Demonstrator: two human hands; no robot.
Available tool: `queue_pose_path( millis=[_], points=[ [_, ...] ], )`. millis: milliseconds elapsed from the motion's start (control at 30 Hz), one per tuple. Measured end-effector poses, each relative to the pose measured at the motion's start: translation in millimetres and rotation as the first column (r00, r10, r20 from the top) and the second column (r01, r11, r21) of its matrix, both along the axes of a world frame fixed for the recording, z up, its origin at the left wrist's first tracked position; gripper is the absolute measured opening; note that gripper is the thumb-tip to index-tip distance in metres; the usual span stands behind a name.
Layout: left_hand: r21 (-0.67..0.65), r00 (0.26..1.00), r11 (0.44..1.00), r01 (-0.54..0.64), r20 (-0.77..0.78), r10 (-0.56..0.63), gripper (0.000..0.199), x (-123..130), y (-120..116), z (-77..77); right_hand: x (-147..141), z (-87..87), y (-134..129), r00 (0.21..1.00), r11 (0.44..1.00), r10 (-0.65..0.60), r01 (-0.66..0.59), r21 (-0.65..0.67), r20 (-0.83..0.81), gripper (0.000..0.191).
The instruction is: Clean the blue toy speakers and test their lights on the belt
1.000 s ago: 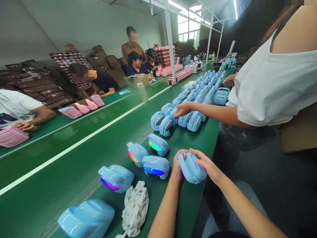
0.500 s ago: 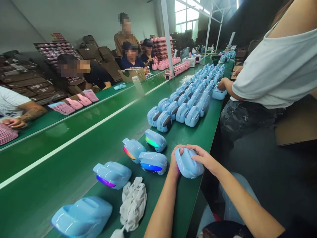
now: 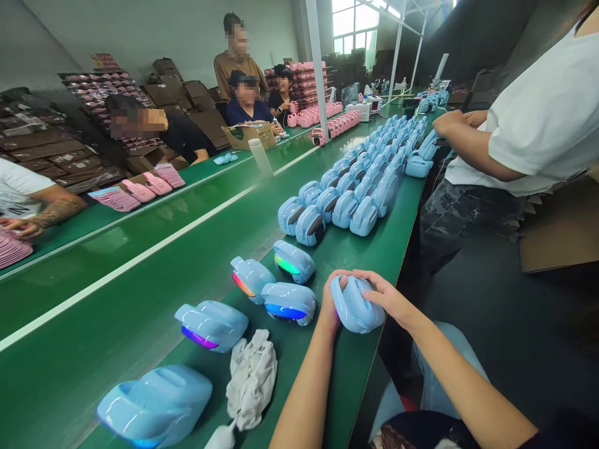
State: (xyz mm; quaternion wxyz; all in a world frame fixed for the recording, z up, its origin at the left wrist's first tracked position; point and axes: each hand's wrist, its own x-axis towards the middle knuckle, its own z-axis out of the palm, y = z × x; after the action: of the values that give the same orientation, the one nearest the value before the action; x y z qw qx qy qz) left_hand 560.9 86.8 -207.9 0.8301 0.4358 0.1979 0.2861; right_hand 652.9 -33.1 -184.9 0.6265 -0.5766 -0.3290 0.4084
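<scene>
Far left: a stack of pink flat packets [image 3: 12, 248] lies under a co-worker's tattooed forearm [image 3: 51, 206] on the farther green table [image 3: 112, 227], apart from the person's own work. On the nearer green table [image 3: 374, 262], a large pale-blue plastic unit [image 3: 154, 405] sits at the bottom of view, with a crumpled white cloth [image 3: 251, 380] just beside it. Risk: grit caught in that cloth could scratch the gloss. Next, four glowing units [image 3: 288, 304] lie close together, each with a coloured light strip (tight spacing: one stray elbow could knock shell against shell). The held glossy pale-blue unit [image 3: 356, 305] sits toward the table's right edge, just beside that group. The left hand [image 3: 331, 299] curls round its left side and the right hand [image 3: 379, 296] lies over its top with fingers spread, both closed on it rather than wide. Its slick shell could slip if the grip shifts, and the nearby edge makes a drop to the floor the main hazard. Beyond lie packed rows of blue units [image 3: 346, 209], where one bump could shove several. Far right, a co-worker's hands [image 3: 461, 121] meet near two loose units [image 3: 418, 166], which a careless reach could displace.
</scene>
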Motion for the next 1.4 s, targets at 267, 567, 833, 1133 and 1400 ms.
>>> queue_pose_path(
  millis=[267, 567, 833, 1133, 1400],
  points=[
    [0.011, 1.0, 1.0, 0.001, -0.014, -0.001, 0.035, -2.7, -2.2, 5.4, 1.7, 0.1, -1.3, 1.0, 1.0, 0.029, -0.029, -0.008, 0.004, 0.047],
    [0.012, 1.0, 1.0, 0.016, -0.007, -0.016, 0.036, -3.1, -1.1, 3.4, 3.1, -1.3, -0.6, 0.999, 0.999, 0.034, -0.034, -0.001, 0.004, 0.046],
    [0.067, 0.999, 0.997, 0.037, -0.037, -0.035, 0.035, -6.2, 0.2, 6.7, 10.0, 3.8, -0.9, 0.986, 0.984, 0.163, -0.164, -0.062, -0.022, 0.049],
    [0.041, 0.998, 0.999, 0.019, -0.067, -0.016, 0.037, -4.0, -1.3, 9.3, 14.1, 6.1, -0.1, 0.983, 0.98, 0.179, -0.183, -0.078, -0.05, 0.049],
    [0.064, 0.998, 0.998, -0.018, -0.066, 0.022, 0.033, -2.1, -2.1, 2.0, 23.2, 4.2, 3.5, 0.982, 0.974, 0.186, -0.181, -0.136, 0.028, 0.046]
  ],
)
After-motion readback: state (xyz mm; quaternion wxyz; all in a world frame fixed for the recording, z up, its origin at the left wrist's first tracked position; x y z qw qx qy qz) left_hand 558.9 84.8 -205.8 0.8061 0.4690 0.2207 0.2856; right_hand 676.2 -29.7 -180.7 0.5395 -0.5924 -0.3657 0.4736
